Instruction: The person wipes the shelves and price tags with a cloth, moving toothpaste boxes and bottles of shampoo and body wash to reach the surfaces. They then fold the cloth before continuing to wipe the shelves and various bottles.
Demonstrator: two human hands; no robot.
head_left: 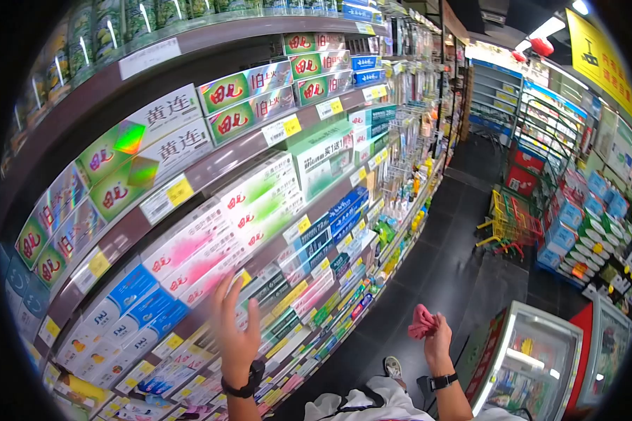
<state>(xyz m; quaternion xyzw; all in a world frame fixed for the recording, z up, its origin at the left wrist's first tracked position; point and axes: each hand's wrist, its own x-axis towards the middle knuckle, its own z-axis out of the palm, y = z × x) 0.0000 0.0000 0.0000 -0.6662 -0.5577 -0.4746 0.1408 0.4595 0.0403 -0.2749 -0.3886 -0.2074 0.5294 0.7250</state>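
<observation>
My left hand [237, 330] is raised in front of the toothpaste shelf, its fingers apart and slightly blurred, with nothing in them. Its fingertips overlap the shelf edge beneath the white boxes with pink and green print [196, 256]. Blue and white toothpaste boxes [137, 302] are stacked to its left. Out over the aisle, my right hand [439, 345] is closed on a crumpled pink cloth [422, 322], which bunches out above the fingers.
Green toothpaste boxes [228, 105] fill the upper shelf [182, 42]. A glass-topped freezer [523, 365] stands at the lower right. Farther along the dark tiled floor [435, 245] are a yellow shopping cart [505, 217] and stacked goods [576, 231].
</observation>
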